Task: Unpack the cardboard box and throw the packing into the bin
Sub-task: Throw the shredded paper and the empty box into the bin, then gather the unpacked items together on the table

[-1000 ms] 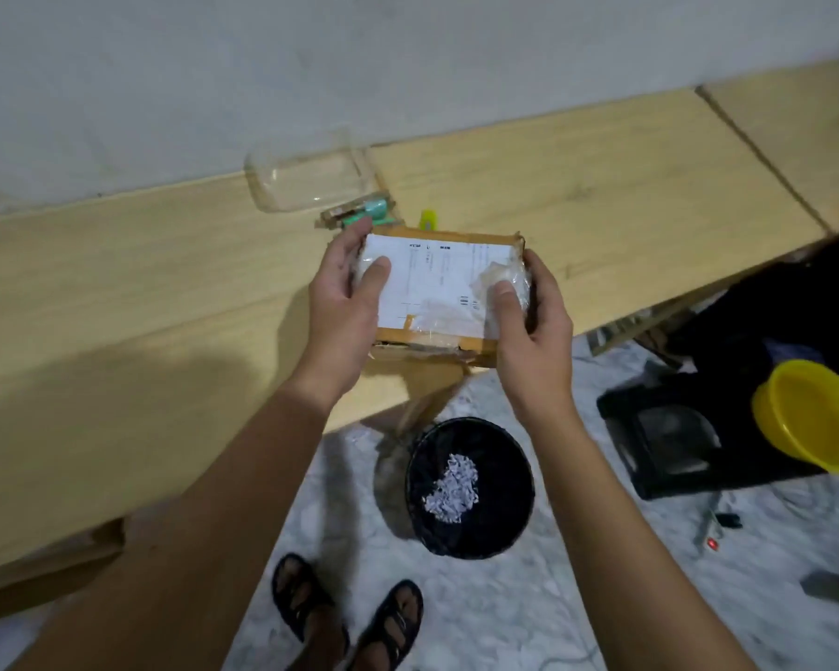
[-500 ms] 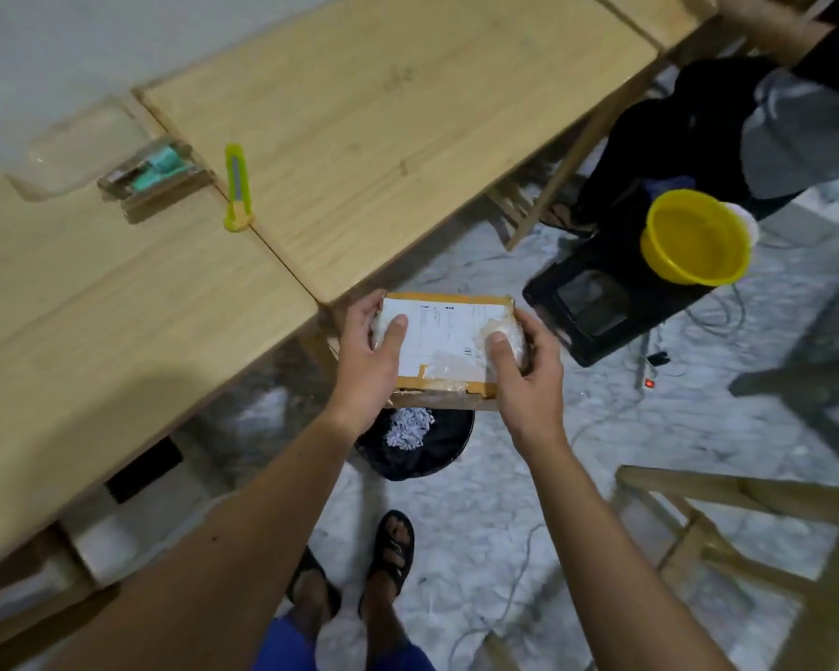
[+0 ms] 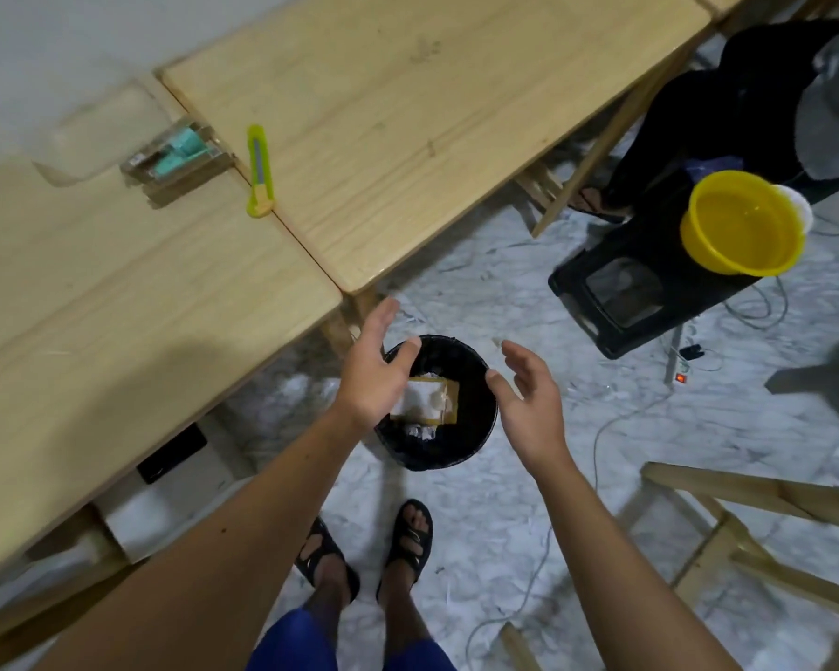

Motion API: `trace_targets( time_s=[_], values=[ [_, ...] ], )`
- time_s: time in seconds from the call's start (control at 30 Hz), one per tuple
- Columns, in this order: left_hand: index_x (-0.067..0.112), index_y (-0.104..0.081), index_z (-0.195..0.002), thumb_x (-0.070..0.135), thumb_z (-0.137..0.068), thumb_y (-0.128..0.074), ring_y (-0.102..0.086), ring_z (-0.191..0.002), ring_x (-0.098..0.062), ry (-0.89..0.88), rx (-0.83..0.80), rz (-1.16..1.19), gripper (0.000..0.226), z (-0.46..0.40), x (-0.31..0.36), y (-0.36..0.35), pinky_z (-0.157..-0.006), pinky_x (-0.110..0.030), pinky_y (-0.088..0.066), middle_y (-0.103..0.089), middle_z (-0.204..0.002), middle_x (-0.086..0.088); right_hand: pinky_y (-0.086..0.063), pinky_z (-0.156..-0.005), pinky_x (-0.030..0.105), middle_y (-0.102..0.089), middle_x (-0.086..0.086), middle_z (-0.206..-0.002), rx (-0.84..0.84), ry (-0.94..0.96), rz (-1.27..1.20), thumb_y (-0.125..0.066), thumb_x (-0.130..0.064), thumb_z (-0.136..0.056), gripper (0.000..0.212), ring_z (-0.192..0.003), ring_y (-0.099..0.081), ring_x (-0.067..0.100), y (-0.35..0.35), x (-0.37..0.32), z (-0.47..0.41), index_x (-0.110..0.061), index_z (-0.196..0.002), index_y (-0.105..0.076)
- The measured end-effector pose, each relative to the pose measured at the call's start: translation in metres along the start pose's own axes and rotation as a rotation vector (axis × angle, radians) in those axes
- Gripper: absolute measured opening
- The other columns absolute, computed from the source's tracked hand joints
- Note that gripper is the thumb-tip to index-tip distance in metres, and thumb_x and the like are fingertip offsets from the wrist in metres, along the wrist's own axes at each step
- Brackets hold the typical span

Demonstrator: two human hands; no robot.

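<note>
Lying loose in the bin, the box could tip it, both hands' fingers spread wide, holding nothing.

One cardboard box, one bin, two hands, one utility knife, one yellow bowl.

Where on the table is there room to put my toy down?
The right tabletop is bare from the green utility knife across to its far right end. The left tabletop is bare below the clear package. It is crowded at the back, where package and knife lie close together.
</note>
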State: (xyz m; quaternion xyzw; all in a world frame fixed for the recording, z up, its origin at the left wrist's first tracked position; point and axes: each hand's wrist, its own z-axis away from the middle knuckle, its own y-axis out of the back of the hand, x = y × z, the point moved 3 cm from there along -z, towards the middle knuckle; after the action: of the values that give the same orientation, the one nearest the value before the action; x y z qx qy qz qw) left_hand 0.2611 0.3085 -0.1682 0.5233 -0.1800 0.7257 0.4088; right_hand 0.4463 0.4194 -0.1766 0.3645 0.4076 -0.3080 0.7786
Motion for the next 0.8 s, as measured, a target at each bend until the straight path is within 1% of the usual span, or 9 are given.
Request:
trace_targets(
  time_s=[0.07, 0.13, 0.2, 0.27, 0.37, 0.5, 0.6, 0.73, 0.8],
  values=[
    [0.027, -0.029, -0.162, 0.020, -0.104, -0.062, -0.031, -0.151, 0.000, -0.025, -0.007, 0.002, 0.067, -0.003, 0.008, 0.005, -0.118, -0.021, -0.027, -0.036, -0.165, 0.014, -0.040, -0.096, 0.000, -0.059, -0.010, -0.143, -0.030, 0.052, 0.005, -0.068, -0.020, -0.099, 0.043, -0.135, -0.053, 0.005, -0.007, -0.010, -0.002, -0.026, -0.140, -0.058],
    [0.029, -0.027, -0.163, 0.022, -0.104, -0.061, -0.030, -0.152, 0.000, -0.065, 0.000, -0.002, 0.067, -0.005, 0.018, 0.014, -0.119, -0.021, -0.026, -0.034, -0.166, 0.016, -0.038, -0.099, 0.001, -0.059, -0.010, -0.143, -0.050, 0.102, 0.011, -0.068, -0.020, -0.099, 0.043, -0.135, -0.052, 0.003, -0.015, -0.024, -0.004, -0.028, -0.140, -0.057],
    [0.028, -0.027, -0.163, 0.020, -0.105, -0.060, -0.028, -0.153, 0.000, -0.110, 0.034, 0.011, 0.067, -0.007, 0.031, 0.028, -0.122, -0.021, -0.025, -0.031, -0.168, 0.014, -0.038, -0.109, 0.011, -0.058, -0.012, -0.143, -0.072, 0.154, 0.022, -0.067, -0.021, -0.099, 0.043, -0.136, -0.051, 0.002, -0.025, -0.044, -0.008, -0.031, -0.140, -0.057],
    [0.024, -0.028, -0.163, 0.015, -0.105, -0.058, -0.028, -0.154, -0.002, -0.153, 0.086, 0.025, 0.065, -0.009, 0.046, 0.049, -0.118, -0.011, -0.025, -0.032, -0.168, 0.010, -0.037, -0.117, 0.025, -0.058, -0.015, -0.143, -0.094, 0.216, 0.036, -0.067, -0.021, -0.099, 0.043, -0.137, -0.050, 0.002, -0.038, -0.066, -0.013, -0.032, -0.140, -0.056],
    [0.021, -0.035, -0.160, 0.011, -0.104, -0.059, -0.033, -0.153, -0.008, -0.197, 0.204, 0.025, 0.061, -0.017, 0.061, 0.094, -0.107, -0.001, -0.032, -0.038, -0.165, 0.005, -0.038, -0.118, 0.029, -0.057, -0.015, -0.142, -0.136, 0.290, 0.059, -0.067, -0.022, -0.099, 0.044, -0.137, -0.050, 0.003, -0.063, -0.105, -0.022, -0.034, -0.139, -0.056],
    [0.016, -0.039, -0.157, 0.010, -0.102, -0.062, -0.041, -0.149, -0.013, -0.198, 0.353, -0.018, 0.060, -0.030, 0.053, 0.173, -0.124, -0.029, -0.031, -0.045, -0.160, 0.003, -0.038, -0.115, 0.026, -0.055, -0.014, -0.143, -0.237, 0.379, 0.073, -0.067, -0.022, -0.099, 0.044, -0.136, -0.048, 0.002, -0.114, -0.153, -0.035, -0.035, -0.139, -0.055],
    [0.008, -0.043, -0.154, 0.009, -0.099, -0.064, -0.046, -0.146, -0.018, -0.197, 0.490, -0.119, 0.058, -0.032, 0.035, 0.235, -0.124, -0.046, -0.035, -0.050, -0.156, -0.006, -0.038, -0.113, 0.021, -0.056, -0.013, -0.141, -0.309, 0.469, 0.113, -0.069, -0.022, -0.096, 0.046, -0.134, -0.050, 0.003, -0.166, -0.181, -0.051, -0.033, -0.139, -0.056],
    [0.007, -0.041, -0.154, 0.021, -0.095, -0.060, -0.043, -0.149, -0.024, -0.142, 0.583, -0.321, 0.064, -0.029, 0.011, 0.304, -0.122, -0.049, -0.037, -0.048, -0.159, -0.010, -0.036, -0.104, 0.007, -0.057, -0.010, -0.138, -0.400, 0.612, 0.232, -0.076, -0.021, -0.090, 0.052, -0.127, -0.051, -0.001, -0.236, -0.215, -0.077, -0.025, -0.139, -0.058],
    [0.006, -0.040, -0.155, 0.017, -0.098, -0.061, -0.033, -0.155, -0.028, -0.110, 0.602, -0.427, 0.062, -0.030, -0.003, 0.330, -0.125, -0.047, -0.032, -0.043, -0.161, -0.013, -0.032, -0.101, 0.001, -0.057, -0.007, -0.139, -0.463, 0.684, 0.316, -0.078, -0.020, -0.086, 0.056, -0.127, -0.051, 0.000, -0.266, -0.232, -0.091, -0.021, -0.139, -0.058]
  ],
)
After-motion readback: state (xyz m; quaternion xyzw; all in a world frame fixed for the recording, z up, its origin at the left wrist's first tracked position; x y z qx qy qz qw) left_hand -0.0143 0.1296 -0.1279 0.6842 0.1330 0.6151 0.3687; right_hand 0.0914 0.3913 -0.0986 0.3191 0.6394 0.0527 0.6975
